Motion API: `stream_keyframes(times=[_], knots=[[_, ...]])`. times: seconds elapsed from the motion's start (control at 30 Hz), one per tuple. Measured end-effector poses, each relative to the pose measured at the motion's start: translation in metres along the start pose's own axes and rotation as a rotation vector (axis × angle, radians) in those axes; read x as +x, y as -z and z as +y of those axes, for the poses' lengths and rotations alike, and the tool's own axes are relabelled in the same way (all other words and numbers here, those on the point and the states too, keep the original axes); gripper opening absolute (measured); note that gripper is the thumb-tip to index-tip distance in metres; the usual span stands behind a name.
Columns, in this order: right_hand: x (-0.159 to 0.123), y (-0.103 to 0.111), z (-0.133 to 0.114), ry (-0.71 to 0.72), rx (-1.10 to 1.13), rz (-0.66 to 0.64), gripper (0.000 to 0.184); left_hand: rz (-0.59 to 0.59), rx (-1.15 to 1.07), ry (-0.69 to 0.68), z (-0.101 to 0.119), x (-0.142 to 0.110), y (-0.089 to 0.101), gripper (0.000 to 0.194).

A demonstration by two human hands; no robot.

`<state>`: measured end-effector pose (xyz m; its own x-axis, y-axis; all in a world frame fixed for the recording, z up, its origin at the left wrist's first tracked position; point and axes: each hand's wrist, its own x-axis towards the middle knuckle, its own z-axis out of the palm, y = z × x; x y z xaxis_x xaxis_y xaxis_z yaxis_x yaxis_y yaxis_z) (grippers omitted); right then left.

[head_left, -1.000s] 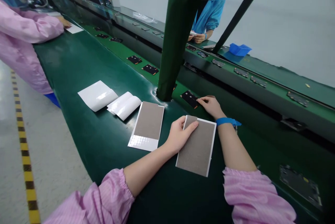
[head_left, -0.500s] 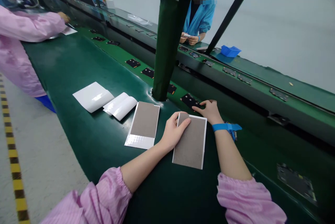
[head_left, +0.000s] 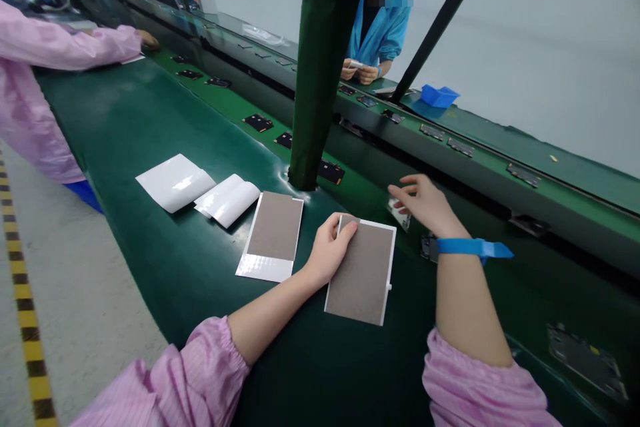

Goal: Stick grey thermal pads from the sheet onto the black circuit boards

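Observation:
My left hand (head_left: 330,250) is closed on a card-sized grey sheet (head_left: 361,274) with a white border, thumb on top. A small white tab sticks out from the sheet's right edge. My right hand (head_left: 423,204), with a blue band at its wrist, is over the near belt, fingers bent at a circuit board (head_left: 400,215) that looks tilted and shows a pale face. Its grip is partly hidden by the fingers. Another board (head_left: 429,247) lies partly behind the right wrist. A second grey sheet on white backing (head_left: 274,227) lies left of my left hand.
Curled white sheets (head_left: 175,182) lie on the green table (head_left: 125,114). A green post (head_left: 320,67) rises beyond them. Dark boards (head_left: 258,122) line the near belt; more (head_left: 460,147) sit on the far one. A pink-sleeved co-worker (head_left: 65,47) and a blue-clad person (head_left: 385,34) are nearby.
My right hand has moved right and lifted from the belt, and the black board it touched has shifted and tilted with it. The near-belt boards have crept right. My left hand stays nearly still.

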<state>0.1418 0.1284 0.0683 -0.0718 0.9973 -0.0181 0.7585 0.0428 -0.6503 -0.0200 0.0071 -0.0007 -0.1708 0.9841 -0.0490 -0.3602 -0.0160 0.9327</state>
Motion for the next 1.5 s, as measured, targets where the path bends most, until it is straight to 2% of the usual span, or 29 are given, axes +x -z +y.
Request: stream_keyframes(times=[0.07,0.13,0.23,0.43,0.6,0.73,0.83,0.9,1.03,1.1,1.2,1.33,1.5], knots=[[-0.008,-0.004,-0.014,0.097,0.024,-0.247,0.028,0.002,0.016,-0.008,-0.001,0.000,0.001,0.019],[-0.016,-0.006,-0.026,0.243,0.000,-0.440,0.031,-0.003,0.032,-0.010,-0.003,0.000,0.001,0.021],[-0.023,-0.006,-0.035,0.379,-0.057,-0.547,0.031,-0.009,0.053,-0.018,-0.004,0.001,0.002,0.025],[-0.019,-0.012,-0.031,0.473,-0.096,-0.498,0.033,0.005,0.039,-0.010,-0.003,0.002,0.002,0.029],[-0.023,-0.013,-0.036,0.485,-0.085,-0.500,0.036,0.012,-0.001,0.012,-0.003,0.004,0.001,0.032],[-0.022,-0.013,-0.037,0.486,0.033,-0.513,0.035,0.000,-0.046,0.036,-0.003,0.003,0.001,0.033],[-0.009,-0.018,-0.027,0.433,0.186,-0.428,0.040,-0.022,-0.064,0.048,-0.002,0.002,0.000,0.032],[0.001,-0.021,-0.021,0.391,0.214,-0.392,0.045,-0.028,-0.046,0.053,-0.001,0.002,0.000,0.032],[0.004,-0.019,-0.018,0.386,0.134,-0.542,0.046,-0.022,-0.025,0.059,0.000,0.001,0.000,0.032],[0.001,-0.016,-0.018,0.406,0.122,-0.546,0.045,-0.026,-0.033,0.067,0.000,0.000,0.000,0.032],[0.006,-0.018,-0.010,0.404,0.131,-0.433,0.049,-0.024,-0.023,0.065,0.001,-0.001,0.000,0.032],[0.031,-0.038,0.015,0.337,0.103,-0.224,0.052,-0.026,0.000,0.065,0.000,0.000,-0.001,0.031],[0.057,-0.056,0.044,0.295,0.074,-0.098,0.049,-0.037,0.021,0.061,-0.001,0.000,0.000,0.030]])
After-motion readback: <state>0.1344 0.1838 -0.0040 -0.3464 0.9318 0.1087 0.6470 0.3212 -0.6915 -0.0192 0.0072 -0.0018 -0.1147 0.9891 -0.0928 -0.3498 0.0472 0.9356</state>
